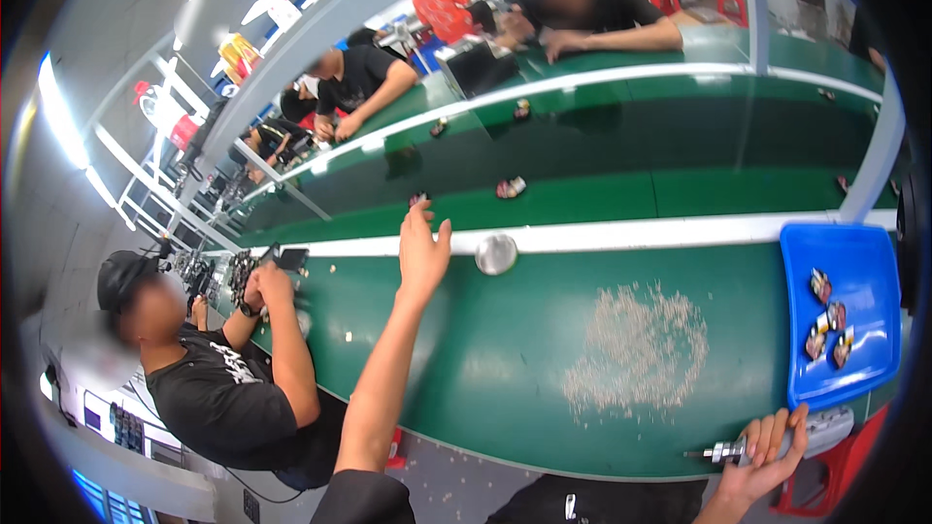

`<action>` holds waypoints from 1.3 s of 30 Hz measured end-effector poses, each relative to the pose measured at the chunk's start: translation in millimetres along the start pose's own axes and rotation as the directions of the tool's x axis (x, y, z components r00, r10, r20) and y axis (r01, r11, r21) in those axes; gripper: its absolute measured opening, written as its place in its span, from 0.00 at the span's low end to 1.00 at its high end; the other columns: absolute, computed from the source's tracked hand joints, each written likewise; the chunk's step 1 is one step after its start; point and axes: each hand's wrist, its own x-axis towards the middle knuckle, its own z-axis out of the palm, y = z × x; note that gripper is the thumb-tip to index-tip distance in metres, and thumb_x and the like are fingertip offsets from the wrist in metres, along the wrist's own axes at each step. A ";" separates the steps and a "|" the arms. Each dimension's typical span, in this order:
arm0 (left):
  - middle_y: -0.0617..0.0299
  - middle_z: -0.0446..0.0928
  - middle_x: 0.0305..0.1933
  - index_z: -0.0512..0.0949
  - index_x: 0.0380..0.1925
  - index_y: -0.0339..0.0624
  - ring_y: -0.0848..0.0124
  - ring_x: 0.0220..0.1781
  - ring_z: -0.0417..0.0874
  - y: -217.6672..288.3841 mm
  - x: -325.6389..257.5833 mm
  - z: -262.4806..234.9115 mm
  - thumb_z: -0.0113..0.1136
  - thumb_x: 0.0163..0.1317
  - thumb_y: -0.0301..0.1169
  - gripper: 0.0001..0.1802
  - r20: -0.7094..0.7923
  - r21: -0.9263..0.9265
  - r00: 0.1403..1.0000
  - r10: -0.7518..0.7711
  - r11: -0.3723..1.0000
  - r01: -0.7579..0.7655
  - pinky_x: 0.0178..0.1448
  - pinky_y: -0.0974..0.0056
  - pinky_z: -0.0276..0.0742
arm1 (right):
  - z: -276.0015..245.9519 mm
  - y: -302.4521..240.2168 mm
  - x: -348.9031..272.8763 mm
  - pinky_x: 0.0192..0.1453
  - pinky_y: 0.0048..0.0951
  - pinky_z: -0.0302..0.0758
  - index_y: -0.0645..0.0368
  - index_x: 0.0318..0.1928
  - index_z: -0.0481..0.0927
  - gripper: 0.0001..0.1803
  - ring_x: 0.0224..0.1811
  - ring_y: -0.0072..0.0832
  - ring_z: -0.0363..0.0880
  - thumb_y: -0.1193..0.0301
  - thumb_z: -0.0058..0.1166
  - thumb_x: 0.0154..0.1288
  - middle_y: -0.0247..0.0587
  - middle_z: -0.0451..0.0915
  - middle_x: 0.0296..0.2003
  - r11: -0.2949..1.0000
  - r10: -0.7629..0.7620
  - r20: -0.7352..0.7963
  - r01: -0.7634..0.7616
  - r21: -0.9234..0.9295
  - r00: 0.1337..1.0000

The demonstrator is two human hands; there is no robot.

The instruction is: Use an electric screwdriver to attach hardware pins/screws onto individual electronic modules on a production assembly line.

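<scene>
Namely: right hand [770,443] gripped grey cylindrical screwdriver [828,430], seemingly for control, at green bench's [466,359] near edge; left hand [423,254] spread wide.

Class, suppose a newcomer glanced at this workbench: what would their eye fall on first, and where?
Probably the bright blue tray at the right, with small parts in it. Left of it, a scatter of tiny pale pieces stands out on the green bench. At lower right, the right hand grips a silver screwdriver-like tool.
</scene>
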 end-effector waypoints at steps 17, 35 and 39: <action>0.43 0.75 0.40 0.75 0.34 0.29 0.48 0.48 0.72 -146.4 70.3 56.4 0.53 0.58 0.26 0.09 0.071 0.411 0.992 -0.108 0.909 0.069 0.55 0.50 0.68 | 6.5 1.1 -15.8 0.13 0.22 0.55 0.58 0.32 0.70 0.08 0.10 0.19 0.51 0.68 0.47 0.66 0.31 0.57 0.13 0.985 0.146 -0.147 -0.158 -0.068 0.978; 0.42 0.66 0.61 0.66 0.57 0.25 0.51 0.65 0.66 278.0 -132.3 -9.3 0.55 0.44 0.17 0.33 0.332 -0.767 0.285 0.899 0.433 -0.474 0.68 0.57 0.66 | -8.1 -13.8 -21.8 0.19 0.28 0.63 0.55 0.31 0.65 0.10 0.09 0.20 0.56 0.64 0.43 0.66 0.28 0.56 0.10 0.970 0.242 0.071 -0.243 -0.004 0.968; 0.44 0.65 0.63 0.68 0.55 0.25 0.52 0.66 0.64 298.8 -162.1 11.3 0.54 0.46 0.20 0.31 0.338 -0.703 0.244 0.909 0.417 -0.576 0.68 0.58 0.65 | -18.2 -32.6 -32.3 0.19 0.29 0.61 0.52 0.31 0.67 0.08 0.10 0.23 0.55 0.64 0.45 0.65 0.30 0.57 0.10 0.969 0.246 0.130 -0.248 -0.005 0.960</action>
